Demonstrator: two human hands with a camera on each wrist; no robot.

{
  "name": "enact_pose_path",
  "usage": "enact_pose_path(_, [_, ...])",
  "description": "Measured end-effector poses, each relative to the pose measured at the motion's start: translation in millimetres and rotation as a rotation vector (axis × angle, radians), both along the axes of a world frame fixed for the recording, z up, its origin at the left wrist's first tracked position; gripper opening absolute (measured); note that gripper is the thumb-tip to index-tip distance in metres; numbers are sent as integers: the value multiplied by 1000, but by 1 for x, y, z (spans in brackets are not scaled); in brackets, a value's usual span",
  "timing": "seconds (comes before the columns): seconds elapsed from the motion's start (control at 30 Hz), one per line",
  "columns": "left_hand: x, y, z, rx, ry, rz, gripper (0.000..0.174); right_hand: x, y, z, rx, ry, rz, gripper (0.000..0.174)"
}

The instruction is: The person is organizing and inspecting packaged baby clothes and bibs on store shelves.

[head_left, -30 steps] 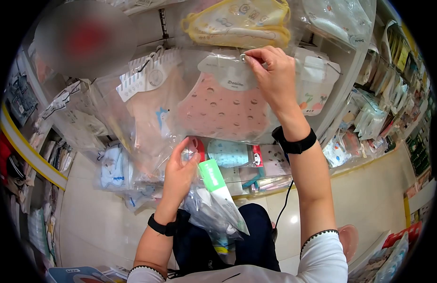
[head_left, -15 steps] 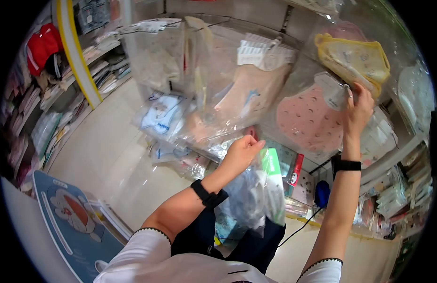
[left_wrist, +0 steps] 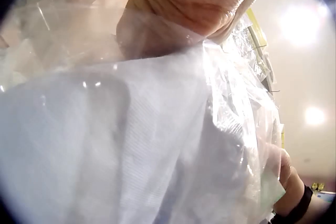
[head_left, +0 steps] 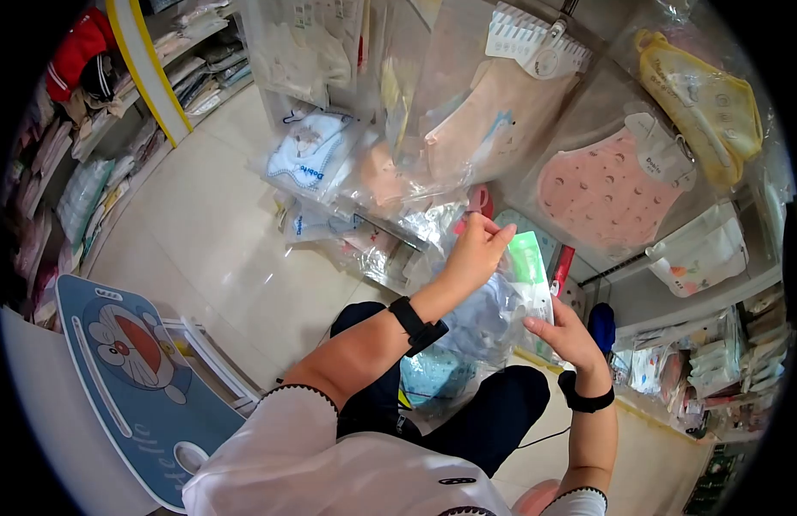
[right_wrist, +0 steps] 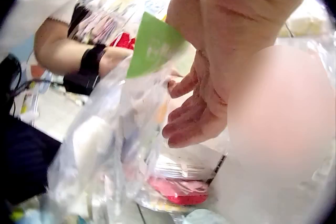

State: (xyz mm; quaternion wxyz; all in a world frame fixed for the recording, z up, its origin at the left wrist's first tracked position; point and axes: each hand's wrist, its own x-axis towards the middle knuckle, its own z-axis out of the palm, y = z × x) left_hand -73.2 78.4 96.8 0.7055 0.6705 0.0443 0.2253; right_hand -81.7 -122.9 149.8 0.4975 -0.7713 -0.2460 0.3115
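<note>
My left hand (head_left: 472, 256) pinches the top of a clear plastic bag (head_left: 484, 316) holding pale blue-grey items, above my knees. A package with a green header (head_left: 526, 254) and white lower part lies against the bag's right side. My right hand (head_left: 574, 337) is at that package's lower right edge, thumb extended. In the right wrist view the fingers of my right hand (right_wrist: 210, 71) are loosely bent beside the green corner (right_wrist: 153, 48), with no grip visible. The left wrist view shows white fabric in plastic (left_wrist: 142, 134) under my left hand (left_wrist: 184, 11).
A bagged pink patterned bib (head_left: 613, 193) hangs at right, with a yellow one (head_left: 704, 107) above it. A bagged peach garment (head_left: 501, 125) hangs at upper middle. Packs fill the lower shelf. A blue cartoon board (head_left: 144, 378) stands at left, beside tiled floor (head_left: 200, 219).
My right hand has left the hook by the pink bib and come down beside the green-headed package. My left hand still pinches the bag. The head view has swung left.
</note>
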Motion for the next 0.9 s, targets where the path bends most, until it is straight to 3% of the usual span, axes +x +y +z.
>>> enact_pose_path(0.1, [-4,-3,6,-40,12,-43,33,9,-18,-9,41,125,-61,28])
enact_pose_path(0.23, [-4,-7,1,-141,59,-157,31,18,-26,-22,191,-19,-205,29])
enact_pose_path(0.4, [-6,0,-17,-77,-50,-85,26,35,-34,-17,316,-208,-462,31])
enact_pose_path(0.47, [-20,12,-12,-222,5,-114,26,40,-36,-7,349,-220,-507,27])
enact_pose_path(0.53, [-31,25,-16,-313,60,-161,25,35,-35,6,333,-126,-592,24])
enact_pose_path(0.73, [-38,53,-47,-402,118,-211,18,53,-59,0,521,11,-563,24])
enact_pose_path(0.9, [-14,54,-74,-407,365,-255,37,73,-58,-41,287,-168,-626,27])
